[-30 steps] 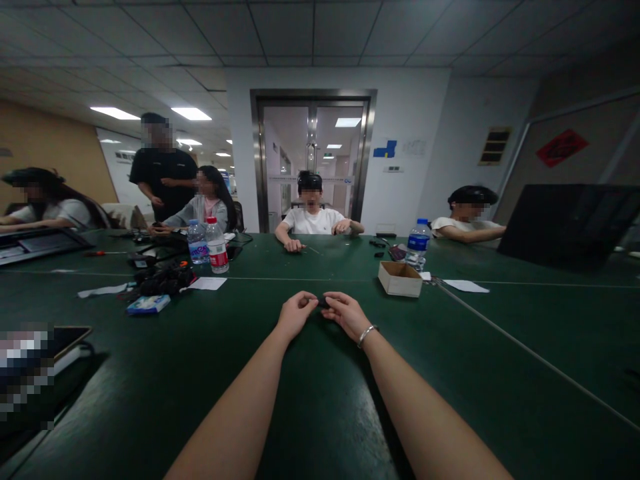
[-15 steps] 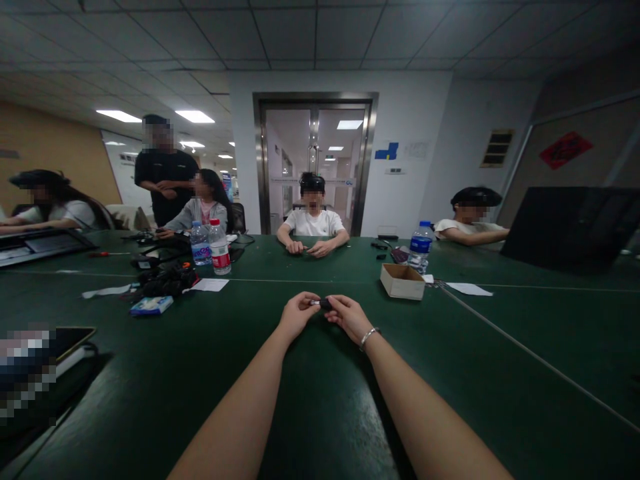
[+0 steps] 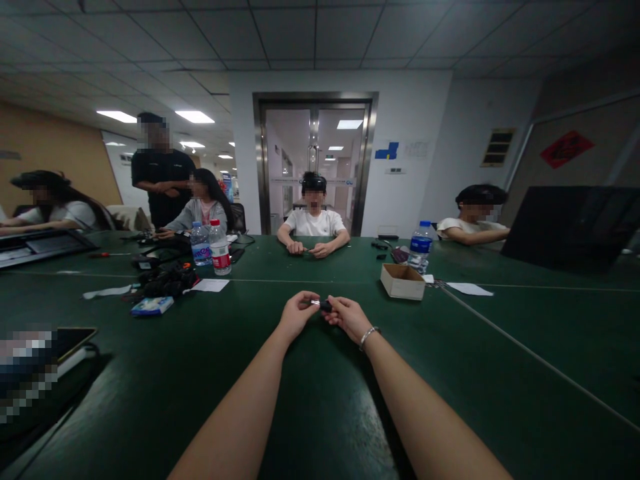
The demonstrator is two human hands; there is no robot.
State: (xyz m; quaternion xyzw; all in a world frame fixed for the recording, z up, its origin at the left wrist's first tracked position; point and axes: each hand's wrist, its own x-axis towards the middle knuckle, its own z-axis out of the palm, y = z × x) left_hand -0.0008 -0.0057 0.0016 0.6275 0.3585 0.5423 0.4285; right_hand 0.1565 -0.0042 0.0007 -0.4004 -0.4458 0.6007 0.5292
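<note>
My left hand and my right hand meet above the green table, with a small dark object between their fingertips. It has a short silver part on the left and a black body on the right; its exact kind is too small to make out. My left thumb and fingers pinch the silver end. On the black end, my right fingers are closed, hiding part of it. A silver bracelet circles my right wrist.
An open cardboard box stands right of my hands, a blue-capped water bottle behind it. Leftward are a red-capped bottle, dark cables and a blue-white packet. Several people sit around the table; one stands at left.
The silver part of the object now shows between my hands, where only black showed one second ago. My hands have barely moved. The person opposite has brought their hands together.
</note>
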